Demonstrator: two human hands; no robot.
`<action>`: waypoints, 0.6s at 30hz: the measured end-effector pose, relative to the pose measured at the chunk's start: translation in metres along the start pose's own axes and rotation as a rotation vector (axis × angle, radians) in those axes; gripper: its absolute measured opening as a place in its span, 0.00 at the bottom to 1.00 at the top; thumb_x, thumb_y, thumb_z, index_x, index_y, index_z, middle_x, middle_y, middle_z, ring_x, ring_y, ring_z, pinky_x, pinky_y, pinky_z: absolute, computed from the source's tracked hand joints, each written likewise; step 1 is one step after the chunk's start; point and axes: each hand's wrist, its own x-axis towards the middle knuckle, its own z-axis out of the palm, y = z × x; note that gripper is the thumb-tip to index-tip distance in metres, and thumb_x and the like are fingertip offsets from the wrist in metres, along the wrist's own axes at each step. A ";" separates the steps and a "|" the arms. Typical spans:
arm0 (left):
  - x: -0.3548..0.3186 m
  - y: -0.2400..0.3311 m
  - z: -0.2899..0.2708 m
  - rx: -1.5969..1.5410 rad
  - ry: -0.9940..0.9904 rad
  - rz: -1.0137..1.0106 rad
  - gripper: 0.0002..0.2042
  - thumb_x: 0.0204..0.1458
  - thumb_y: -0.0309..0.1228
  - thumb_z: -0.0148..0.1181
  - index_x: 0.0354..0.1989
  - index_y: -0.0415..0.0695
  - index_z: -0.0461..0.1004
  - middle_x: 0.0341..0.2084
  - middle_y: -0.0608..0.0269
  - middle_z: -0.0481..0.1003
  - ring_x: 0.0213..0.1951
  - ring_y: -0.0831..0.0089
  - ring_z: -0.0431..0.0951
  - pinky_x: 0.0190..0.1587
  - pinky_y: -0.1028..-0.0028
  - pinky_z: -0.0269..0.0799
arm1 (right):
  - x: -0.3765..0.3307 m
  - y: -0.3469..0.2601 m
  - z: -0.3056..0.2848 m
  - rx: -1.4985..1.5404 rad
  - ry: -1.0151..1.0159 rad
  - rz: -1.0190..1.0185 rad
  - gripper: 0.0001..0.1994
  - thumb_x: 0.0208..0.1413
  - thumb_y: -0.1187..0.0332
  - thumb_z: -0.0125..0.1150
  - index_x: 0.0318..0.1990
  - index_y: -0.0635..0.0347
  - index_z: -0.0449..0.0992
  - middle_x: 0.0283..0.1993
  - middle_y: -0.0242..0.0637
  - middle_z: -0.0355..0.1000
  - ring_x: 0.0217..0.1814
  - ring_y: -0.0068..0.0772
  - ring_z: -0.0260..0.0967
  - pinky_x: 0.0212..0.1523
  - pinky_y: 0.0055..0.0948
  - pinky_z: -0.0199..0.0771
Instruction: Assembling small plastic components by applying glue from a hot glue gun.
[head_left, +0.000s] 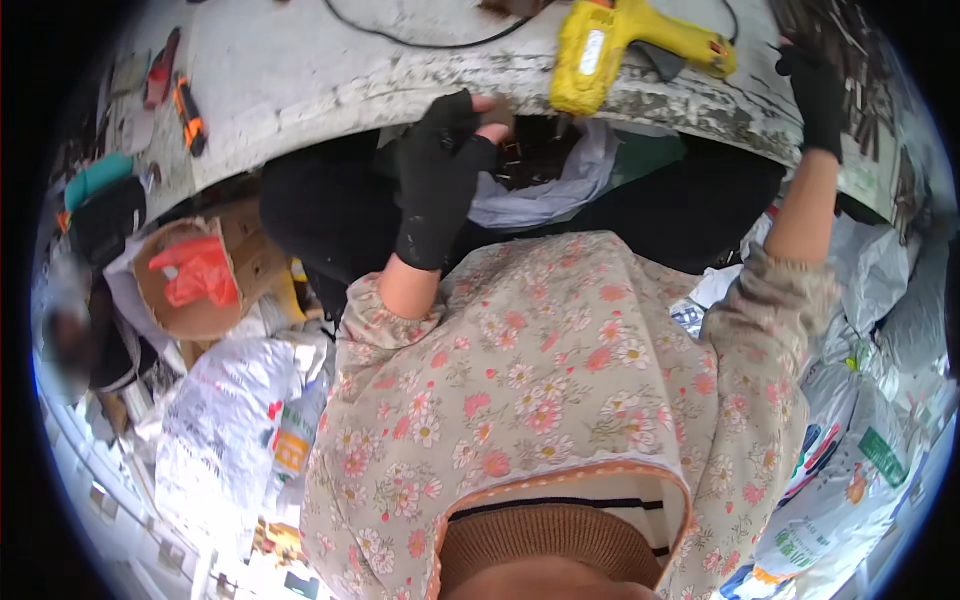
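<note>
My left hand [438, 170], in a black fingerless glove, is raised at the table's near edge. Its thumb and fingers pinch a small flat brown piece [500, 118]. Just right of it a yellow glue gun [588, 62] lies over the edge, nozzle pointing down. Below the nozzle, a whitish plastic bag [540, 203] sits open between my legs with dark pieces inside. My right hand [818, 95], gloved the same way, reaches to the far right, beside a heap of thin dark strips [868, 90]. What its fingers do is not clear.
A worn white table [300, 60] curves across the top, with a black cable on it. At its left lie an orange-and-black cutter [188, 115] and a red-handled tool [162, 68]. Left of me stands a cardboard box [185, 318] holding a red bag. Plastic bags [225, 430] crowd both sides.
</note>
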 end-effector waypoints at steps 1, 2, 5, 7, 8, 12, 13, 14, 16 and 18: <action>-0.007 -0.002 0.003 -0.092 -0.001 -0.016 0.12 0.49 0.20 0.58 0.43 0.37 0.73 0.29 0.64 0.76 0.31 0.82 0.74 0.31 0.83 0.68 | -0.016 -0.015 -0.002 0.324 -0.016 0.104 0.15 0.54 0.65 0.54 0.47 0.60 0.74 0.36 0.35 0.76 0.32 0.22 0.69 0.36 0.22 0.69; -0.013 -0.004 0.007 -0.198 -0.004 -0.011 0.12 0.49 0.20 0.58 0.44 0.37 0.72 0.29 0.63 0.76 0.30 0.81 0.74 0.30 0.82 0.68 | -0.032 -0.033 -0.005 0.674 -0.041 0.074 0.17 0.53 0.68 0.52 0.50 0.62 0.71 0.37 0.37 0.76 0.34 0.26 0.71 0.37 0.24 0.71; -0.028 -0.007 0.015 -0.297 -0.171 -0.207 0.13 0.50 0.21 0.58 0.45 0.37 0.71 0.29 0.60 0.76 0.30 0.77 0.76 0.28 0.81 0.70 | -0.062 -0.086 0.005 1.307 -0.027 0.277 0.21 0.55 0.71 0.52 0.57 0.61 0.63 0.49 0.38 0.72 0.37 0.22 0.69 0.37 0.19 0.70; -0.031 -0.010 0.022 -0.393 -0.183 -0.272 0.12 0.50 0.22 0.57 0.44 0.37 0.70 0.28 0.60 0.76 0.29 0.76 0.77 0.27 0.80 0.71 | -0.072 -0.112 0.019 1.138 -0.056 0.176 0.22 0.56 0.71 0.51 0.59 0.60 0.61 0.50 0.36 0.71 0.36 0.18 0.67 0.35 0.17 0.68; -0.030 -0.011 0.024 -0.438 -0.195 -0.315 0.12 0.51 0.22 0.57 0.44 0.37 0.70 0.28 0.59 0.76 0.29 0.75 0.77 0.26 0.80 0.71 | -0.076 -0.121 0.026 1.051 -0.066 0.122 0.23 0.57 0.72 0.51 0.61 0.59 0.60 0.50 0.35 0.71 0.36 0.16 0.66 0.35 0.16 0.67; -0.029 -0.011 0.026 -0.476 -0.200 -0.329 0.10 0.51 0.24 0.57 0.42 0.37 0.70 0.27 0.57 0.76 0.28 0.74 0.77 0.25 0.80 0.71 | -0.078 -0.137 0.051 0.542 -0.039 -0.200 0.26 0.55 0.69 0.58 0.61 0.58 0.60 0.49 0.37 0.71 0.39 0.20 0.68 0.37 0.19 0.68; -0.028 -0.011 0.027 -0.464 -0.213 -0.321 0.10 0.51 0.24 0.57 0.42 0.37 0.70 0.27 0.57 0.76 0.28 0.74 0.77 0.25 0.80 0.71 | -0.078 -0.139 0.055 0.309 0.000 -0.302 0.26 0.54 0.68 0.60 0.61 0.58 0.61 0.49 0.38 0.71 0.40 0.24 0.70 0.39 0.21 0.69; -0.028 -0.010 0.027 -0.453 -0.224 -0.314 0.10 0.52 0.24 0.57 0.42 0.37 0.69 0.27 0.57 0.76 0.27 0.74 0.78 0.25 0.80 0.71 | -0.079 -0.140 0.060 0.073 0.037 -0.400 0.27 0.52 0.67 0.62 0.60 0.58 0.62 0.49 0.40 0.71 0.42 0.27 0.71 0.41 0.23 0.70; -0.028 -0.009 0.028 -0.447 -0.230 -0.312 0.10 0.52 0.24 0.57 0.42 0.37 0.69 0.27 0.57 0.76 0.27 0.73 0.78 0.24 0.80 0.71 | -0.081 -0.140 0.062 -0.109 -0.102 -0.271 0.32 0.45 0.64 0.68 0.59 0.58 0.64 0.52 0.46 0.68 0.50 0.39 0.70 0.48 0.30 0.69; -0.027 -0.007 0.029 -0.468 -0.230 -0.325 0.10 0.52 0.25 0.57 0.42 0.37 0.69 0.27 0.58 0.76 0.26 0.73 0.78 0.24 0.80 0.70 | -0.081 -0.139 0.061 -0.156 -0.104 -0.301 0.33 0.43 0.63 0.69 0.59 0.56 0.64 0.53 0.46 0.68 0.52 0.41 0.70 0.49 0.31 0.69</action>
